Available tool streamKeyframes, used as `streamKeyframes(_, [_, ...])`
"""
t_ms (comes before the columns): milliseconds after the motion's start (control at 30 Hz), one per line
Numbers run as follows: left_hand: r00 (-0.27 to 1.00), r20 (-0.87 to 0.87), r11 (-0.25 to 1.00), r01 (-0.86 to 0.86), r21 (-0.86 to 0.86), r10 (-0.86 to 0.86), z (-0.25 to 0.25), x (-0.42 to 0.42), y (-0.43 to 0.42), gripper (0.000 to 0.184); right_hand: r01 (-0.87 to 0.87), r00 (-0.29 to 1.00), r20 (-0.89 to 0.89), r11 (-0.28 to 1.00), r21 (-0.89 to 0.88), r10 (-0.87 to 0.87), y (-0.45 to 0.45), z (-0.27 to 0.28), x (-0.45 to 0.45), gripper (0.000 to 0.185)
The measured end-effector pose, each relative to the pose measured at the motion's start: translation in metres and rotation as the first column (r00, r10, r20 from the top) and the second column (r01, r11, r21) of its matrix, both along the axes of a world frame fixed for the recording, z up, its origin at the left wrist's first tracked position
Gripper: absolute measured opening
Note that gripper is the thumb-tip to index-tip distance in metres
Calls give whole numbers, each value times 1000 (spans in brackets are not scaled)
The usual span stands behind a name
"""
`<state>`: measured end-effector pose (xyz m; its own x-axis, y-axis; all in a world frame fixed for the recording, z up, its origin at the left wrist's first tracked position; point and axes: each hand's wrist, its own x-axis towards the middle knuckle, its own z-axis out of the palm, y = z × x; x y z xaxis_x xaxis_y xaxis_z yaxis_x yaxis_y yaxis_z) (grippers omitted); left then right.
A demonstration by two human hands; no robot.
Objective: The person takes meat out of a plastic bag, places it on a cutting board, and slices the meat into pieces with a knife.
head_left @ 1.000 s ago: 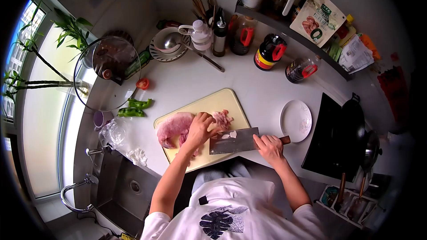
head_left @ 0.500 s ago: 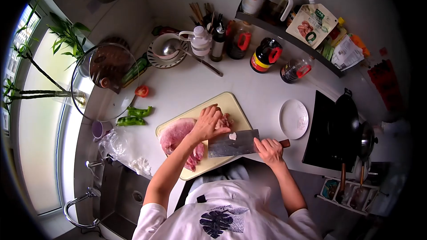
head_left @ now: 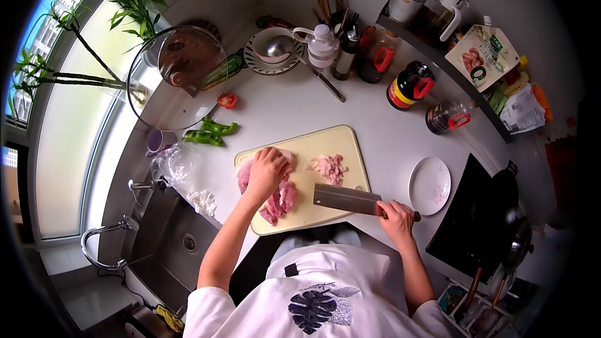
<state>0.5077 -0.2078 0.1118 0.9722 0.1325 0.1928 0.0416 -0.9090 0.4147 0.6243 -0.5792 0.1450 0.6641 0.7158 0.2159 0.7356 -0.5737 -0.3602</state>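
Note:
My left hand point(head_left: 267, 173) lies over a large piece of raw meat point(head_left: 283, 199) on the left of the cream cutting board point(head_left: 313, 220), its fingers curled on the meat and partly hiding it. My right hand point(head_left: 397, 220) is closed round the handle of a cleaver point(head_left: 343, 198). The wide blade points left over the board's lower right part; whether it touches the board I cannot tell. Just above the blade sits a small heap of chopped meat point(head_left: 328, 168), apart from the large piece.
A white plate point(head_left: 430, 186) stands right of the board, beside a black cooktop point(head_left: 460, 228). Green peppers point(head_left: 211, 131), a tomato piece point(head_left: 227, 101) and a plastic bag point(head_left: 177, 166) lie at the left. Sauce bottles point(head_left: 410, 86) line the back; a sink point(head_left: 164, 244) is lower left.
My left hand has moved left from the chopped meat onto the large piece. The cleaver has shifted away from the heap, and the bit of meat on its blade no longer shows. The view has shifted.

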Motion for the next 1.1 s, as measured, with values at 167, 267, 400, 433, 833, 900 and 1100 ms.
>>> streamKeyframes(167, [913, -5, 912, -407, 56, 408, -8, -74, -56, 13, 40, 943, -331, 999, -32, -48, 3, -10, 6, 20])
streamKeyframes(267, [825, -84, 829, -556, 57, 559, -25, -74, -87, 17, 19, 908, -419, 1000, -1, -18, 17, -16, 9, 18])
streamKeyframes(400, [744, -80, 741, -668, -64, 664, -40, -71, -98, 17, -56, 916, -398, 998, 23, 61, 32, -14, 14, 16])
streamKeyframes(433, [735, -81, 732, -678, -63, 674, -41, -74, -98, 17, -66, 911, -406, 997, 30, 73, 34, -14, 15, 15])
streamKeyframes(833, [654, -431, -291, -318, -902, 622, -39, -112, -97, 16, -20, 883, -470, 999, -27, 5, 26, -11, 8, 12])
streamKeyframes(900, [599, -429, -300, -307, -903, 676, -37, -111, -97, 15, -32, 883, -469, 999, -44, 7, 27, -12, 6, 14])
streamKeyframes(1100, [670, -361, -319, -191, -928, 648, 15, -99, -104, 10, -39, 861, -509, 996, -80, -8, 25, -13, -2, 15])
